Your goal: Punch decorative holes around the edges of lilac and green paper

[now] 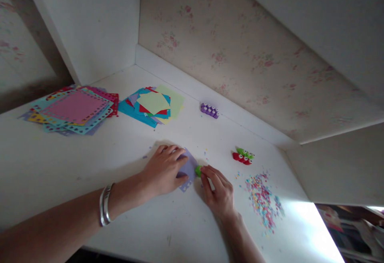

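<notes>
The left hand (pixel 166 167) lies palm down with its fingers spread, and it presses a purple paper (pixel 189 169) on the tabletop (pixel 144 227). Its forearm comes from the lower left, nearly straight with the wrist, and wears a silver bracelet (pixel 105 206). The right hand (pixel 218 191) has bent fingers; thumb and fingertips pinch a small green object (pixel 198 171), which is at the right edge of the paper. The right forearm rises from the bottom side, and its wrist is turned toward the left hand. To the right there are a green and red group of pieces (pixel 243 157) and scattered paper bits (pixel 264 203). Farther away, purple pieces (pixel 210 111) stand near the wall. At the left are a paper pile (pixel 154 103) and a stack of hole-edged sheets (pixel 78 107).
</notes>
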`<state>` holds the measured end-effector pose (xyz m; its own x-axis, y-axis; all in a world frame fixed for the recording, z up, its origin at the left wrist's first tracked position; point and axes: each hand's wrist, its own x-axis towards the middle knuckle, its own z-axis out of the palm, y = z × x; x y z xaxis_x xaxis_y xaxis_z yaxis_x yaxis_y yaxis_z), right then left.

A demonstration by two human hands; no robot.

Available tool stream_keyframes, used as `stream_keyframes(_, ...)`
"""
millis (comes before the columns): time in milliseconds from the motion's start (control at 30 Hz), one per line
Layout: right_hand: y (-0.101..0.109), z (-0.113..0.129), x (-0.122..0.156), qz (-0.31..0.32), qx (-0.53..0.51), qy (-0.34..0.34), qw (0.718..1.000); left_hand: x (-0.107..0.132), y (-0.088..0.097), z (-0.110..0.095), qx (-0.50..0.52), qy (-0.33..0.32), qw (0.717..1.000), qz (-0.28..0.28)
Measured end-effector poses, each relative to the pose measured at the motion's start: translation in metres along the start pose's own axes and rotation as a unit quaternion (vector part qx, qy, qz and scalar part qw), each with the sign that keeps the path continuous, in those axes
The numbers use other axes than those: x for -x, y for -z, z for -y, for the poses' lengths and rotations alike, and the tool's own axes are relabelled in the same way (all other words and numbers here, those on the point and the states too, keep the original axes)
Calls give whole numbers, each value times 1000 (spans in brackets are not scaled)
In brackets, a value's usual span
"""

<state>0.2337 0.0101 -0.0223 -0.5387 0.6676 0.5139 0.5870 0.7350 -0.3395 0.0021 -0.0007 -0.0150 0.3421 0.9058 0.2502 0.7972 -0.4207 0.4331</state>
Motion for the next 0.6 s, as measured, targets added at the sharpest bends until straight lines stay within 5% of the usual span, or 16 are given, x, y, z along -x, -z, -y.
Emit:
stream_keyframes(400,-4,-2,2,-27,-23,-8,999,-2,1,1,2,1,1000,14)
stream_keyframes(600,0,-1,-3,18,-6,12,1000,-3,-1,0,13,10,1000,9)
